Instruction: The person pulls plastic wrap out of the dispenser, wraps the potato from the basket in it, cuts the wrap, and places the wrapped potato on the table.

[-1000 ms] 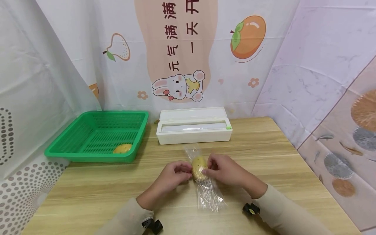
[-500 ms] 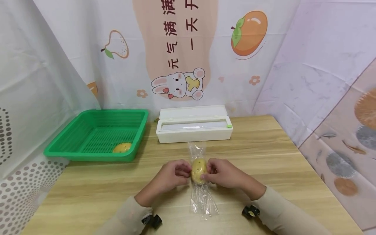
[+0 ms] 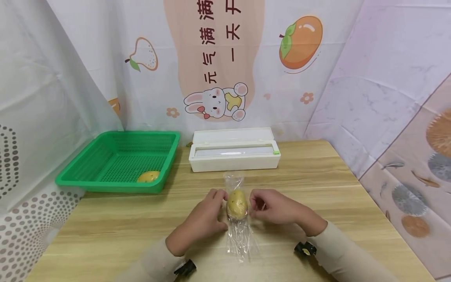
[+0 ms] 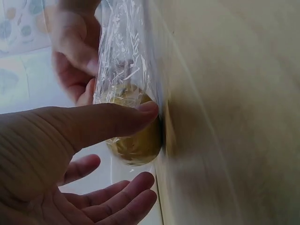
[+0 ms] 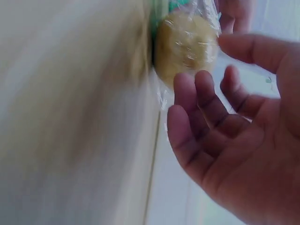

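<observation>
A yellow potato [image 3: 237, 204] lies on the table inside clear plastic film [image 3: 240, 241], whose loose ends stretch toward and away from the person. On its left side is the left hand [image 3: 208, 215], thumb and fingers spread apart. In the left wrist view its thumb [image 4: 126, 117] passes in front of the wrapped potato; whether it touches cannot be told. The right hand [image 3: 273, 205] is at the potato's right side with loosely bent fingers. In the right wrist view those fingers [image 5: 206, 89] are apart from the thumb, close to the film.
Behind the potato stands a white film dispenser box [image 3: 234, 162] with its lid raised. A green plastic basket [image 3: 109, 188] at the back left holds another potato [image 3: 148, 176]. The wooden table [image 3: 310, 172] ends at a printed curtain [image 3: 141, 98].
The left hand's thumb and fingers have spread wider. The right thumb has come off the top of the potato, and the film's near end has swung slightly left.
</observation>
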The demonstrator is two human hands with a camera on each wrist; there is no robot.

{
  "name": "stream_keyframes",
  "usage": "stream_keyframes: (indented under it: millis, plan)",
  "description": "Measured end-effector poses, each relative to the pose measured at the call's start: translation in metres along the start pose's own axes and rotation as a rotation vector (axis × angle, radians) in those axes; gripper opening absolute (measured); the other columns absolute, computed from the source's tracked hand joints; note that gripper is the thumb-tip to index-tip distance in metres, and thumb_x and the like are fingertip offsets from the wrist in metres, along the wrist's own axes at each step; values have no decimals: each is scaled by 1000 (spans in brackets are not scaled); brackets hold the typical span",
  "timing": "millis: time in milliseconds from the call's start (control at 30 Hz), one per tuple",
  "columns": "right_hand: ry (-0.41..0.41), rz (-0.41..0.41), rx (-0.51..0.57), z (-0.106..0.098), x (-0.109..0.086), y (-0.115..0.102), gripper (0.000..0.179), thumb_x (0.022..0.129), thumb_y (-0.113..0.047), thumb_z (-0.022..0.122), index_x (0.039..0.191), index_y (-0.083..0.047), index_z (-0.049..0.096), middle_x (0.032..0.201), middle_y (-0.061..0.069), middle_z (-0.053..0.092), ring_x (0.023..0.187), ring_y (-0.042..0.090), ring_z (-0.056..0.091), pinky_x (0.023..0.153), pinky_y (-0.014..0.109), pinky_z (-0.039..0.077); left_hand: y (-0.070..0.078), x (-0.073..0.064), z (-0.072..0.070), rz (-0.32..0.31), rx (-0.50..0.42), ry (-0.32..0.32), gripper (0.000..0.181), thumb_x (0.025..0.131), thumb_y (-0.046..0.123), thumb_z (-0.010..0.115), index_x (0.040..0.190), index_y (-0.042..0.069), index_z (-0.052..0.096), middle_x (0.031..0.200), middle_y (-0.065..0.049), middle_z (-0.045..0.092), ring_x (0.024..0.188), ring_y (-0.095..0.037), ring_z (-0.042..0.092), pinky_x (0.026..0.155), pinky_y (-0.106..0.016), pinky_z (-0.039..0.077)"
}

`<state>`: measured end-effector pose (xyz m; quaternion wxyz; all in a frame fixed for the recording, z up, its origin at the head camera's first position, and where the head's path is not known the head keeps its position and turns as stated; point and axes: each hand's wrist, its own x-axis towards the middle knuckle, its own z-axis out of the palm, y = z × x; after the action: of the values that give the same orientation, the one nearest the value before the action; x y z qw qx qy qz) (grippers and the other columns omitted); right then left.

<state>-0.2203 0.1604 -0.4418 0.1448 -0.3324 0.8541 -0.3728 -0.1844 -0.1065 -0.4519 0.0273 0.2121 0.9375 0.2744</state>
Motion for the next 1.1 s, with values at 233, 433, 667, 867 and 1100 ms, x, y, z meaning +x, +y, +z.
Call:
stream_keyframes:
  millis: [233,433,667,867,1100]
  plan:
    - [43,-124,-220,5,-1,-8,46,78,-3,83,112,-21,57,121,0,53,105,21,63,86,31,58,3,0,3,13,-12,-26,79,67,14,96,130,24,49,129,-6,53,99,-17,61,77,-31,55]
    - [109,-206,-410,14,0,-14,47,72,-2,83,106,-24,59,139,10,47,110,21,63,84,31,58,6,0,5,31,-9,-64,76,70,12,94,130,24,48,136,-5,50,113,-21,63,89,-37,58]
    - [115,-244,-459,17,1,-12,49,68,-6,83,106,-26,60,143,10,46,117,18,63,86,29,59,7,-2,7,53,-8,-62,78,70,15,94,131,24,47,136,-3,49,113,-19,62,91,-36,57]
    - [126,-276,-446,14,-1,-9,31,80,-13,81,99,-28,62,139,6,49,101,12,62,82,28,57,6,-2,9,59,-5,-68,82,68,21,97,132,23,47,131,1,50,111,-15,61,93,-35,56]
    - [116,-265,-392,11,-2,-10,26,86,-12,79,101,-27,62,137,4,50,99,14,63,84,30,57,7,-3,9,71,19,-63,83,69,38,97,133,23,47,131,2,51,103,-13,60,90,-34,56]
